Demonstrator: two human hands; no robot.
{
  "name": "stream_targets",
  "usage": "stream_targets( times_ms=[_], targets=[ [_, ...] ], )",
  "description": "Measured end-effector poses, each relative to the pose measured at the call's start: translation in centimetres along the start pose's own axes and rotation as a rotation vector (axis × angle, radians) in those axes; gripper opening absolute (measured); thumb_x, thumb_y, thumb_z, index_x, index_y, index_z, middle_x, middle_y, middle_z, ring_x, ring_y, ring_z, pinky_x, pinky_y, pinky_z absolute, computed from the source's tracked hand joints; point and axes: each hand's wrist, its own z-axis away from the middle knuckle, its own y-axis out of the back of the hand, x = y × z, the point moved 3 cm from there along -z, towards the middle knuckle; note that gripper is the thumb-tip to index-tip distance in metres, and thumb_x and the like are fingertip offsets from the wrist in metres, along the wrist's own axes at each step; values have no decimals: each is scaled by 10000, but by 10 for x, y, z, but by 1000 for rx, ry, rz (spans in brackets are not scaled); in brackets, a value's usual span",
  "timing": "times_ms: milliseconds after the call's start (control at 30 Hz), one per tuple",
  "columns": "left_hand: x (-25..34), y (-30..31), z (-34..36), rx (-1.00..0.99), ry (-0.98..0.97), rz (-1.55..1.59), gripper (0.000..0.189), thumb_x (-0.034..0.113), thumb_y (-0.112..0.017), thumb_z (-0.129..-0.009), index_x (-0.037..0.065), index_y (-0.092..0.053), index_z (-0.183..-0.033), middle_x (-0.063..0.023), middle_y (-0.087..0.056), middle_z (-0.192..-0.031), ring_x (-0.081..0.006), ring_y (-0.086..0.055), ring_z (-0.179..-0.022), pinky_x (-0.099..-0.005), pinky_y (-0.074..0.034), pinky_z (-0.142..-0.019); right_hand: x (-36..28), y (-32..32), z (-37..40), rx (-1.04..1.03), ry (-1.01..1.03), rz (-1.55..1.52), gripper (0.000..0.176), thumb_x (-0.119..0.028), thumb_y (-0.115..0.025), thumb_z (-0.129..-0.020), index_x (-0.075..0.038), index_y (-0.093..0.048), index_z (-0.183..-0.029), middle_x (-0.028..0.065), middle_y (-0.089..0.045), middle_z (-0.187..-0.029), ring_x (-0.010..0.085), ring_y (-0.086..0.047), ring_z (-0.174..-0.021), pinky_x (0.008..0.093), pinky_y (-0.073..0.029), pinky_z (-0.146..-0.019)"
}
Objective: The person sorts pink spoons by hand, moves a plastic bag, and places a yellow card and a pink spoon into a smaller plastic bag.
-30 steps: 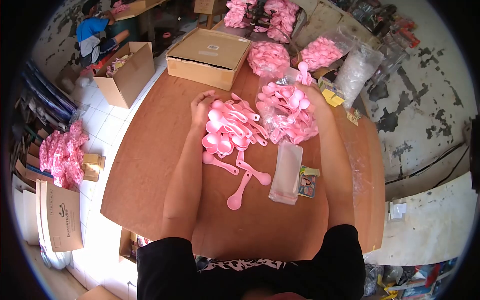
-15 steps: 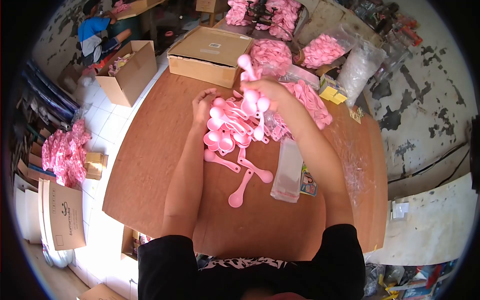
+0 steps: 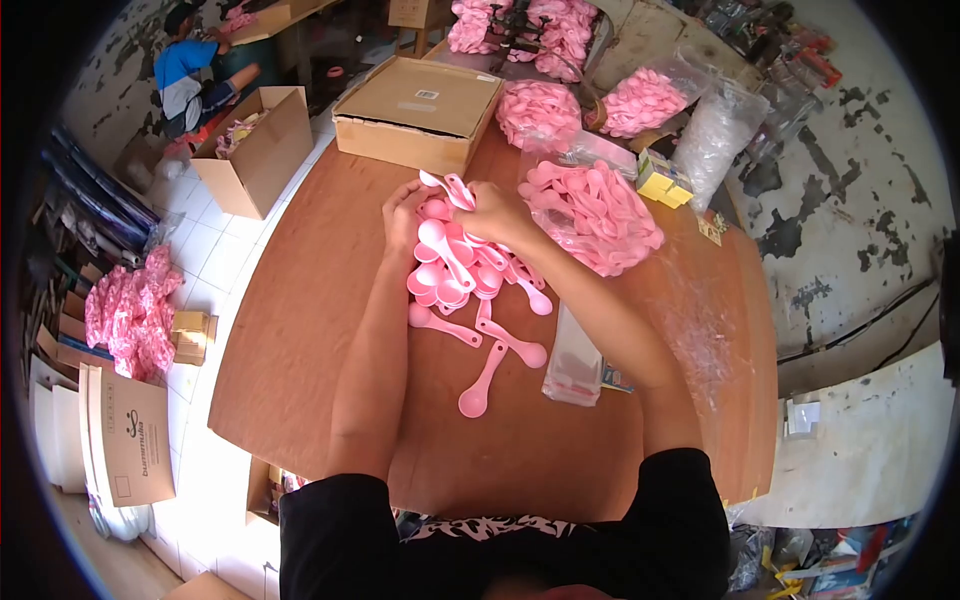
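A pile of pink spoons [image 3: 450, 265] lies on the brown table [image 3: 300, 330], with a few loose spoons nearer to me. My right hand [image 3: 492, 212] is closed round several pink spoons above the far side of the pile. At the pile's far left edge is my left hand [image 3: 404, 212], its fingers curled beside the spoons; whether it grips any is hidden. Clear plastic sleeves [image 3: 574, 360] lie right of the loose spoons, partly near my right forearm. An open bag of pink spoons [image 3: 595, 215] rests beyond that forearm.
A closed cardboard box [image 3: 415, 110] stands at the table's far edge. Bagged pink spoons [image 3: 540, 110] and small yellow boxes [image 3: 663, 180] are at the far right. On the floor at left is an open carton [image 3: 255, 160], near a seated person [image 3: 185, 80].
My right hand has moved left and down, close to my left hand, with spoons still in it. More of the bagged spoons behind it now shows.
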Motion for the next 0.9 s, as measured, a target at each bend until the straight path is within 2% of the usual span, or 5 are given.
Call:
stream_targets(
  times_ms=[267,367,567,800,900],
  targets=[
    [-3,4,-2,66,-12,17,248,51,-523,-880,-55,-594,-1093,-139,-650,-939,-196,-630,-814,-287,-519,-717,68,86,-17,286,176,-255,450,-363,-699,-753,8,-669,-1006,171,-691,-952,303,-677,-843,372,-517,-748],
    [-9,13,-8,119,-51,-117,279,51,-517,-878,-42,-598,-1129,-110,-636,-949,-174,-602,-813,-270,-488,-718,141,109,-30,376,96,109,482,-435,-692,-753,2,-685,-956,175,-691,-938,329,-675,-805,376,-520,-732],
    [1,6,1,87,-45,-150,324,73,-518,-877,-32,-588,-1176,-106,-622,-996,-165,-583,-857,-267,-468,-751,198,94,-34,-122,-249,572,820,-523,-726,-626,-19,-517,-1239,181,-621,-1168,317,-610,-1071,399,-479,-873],
    [1,3,0,80,-10,-111,308,62,-503,-885,-38,-586,-1164,-110,-626,-994,-166,-591,-830,-259,-473,-726,176,86,-30,-180,-310,691,882,-474,-756,-588,-23,-468,-1289,162,-601,-1216,299,-605,-1090,394,-485,-884],
    [-2,5,-1,71,-7,-103,307,66,-506,-887,-40,-585,-1163,-110,-628,-989,-166,-591,-812,-257,-473,-714,183,76,-26,-136,-300,706,1006,-645,-726,-615,-20,-420,-1341,185,-606,-1206,306,-601,-1093,395,-469,-899]
  ],
)
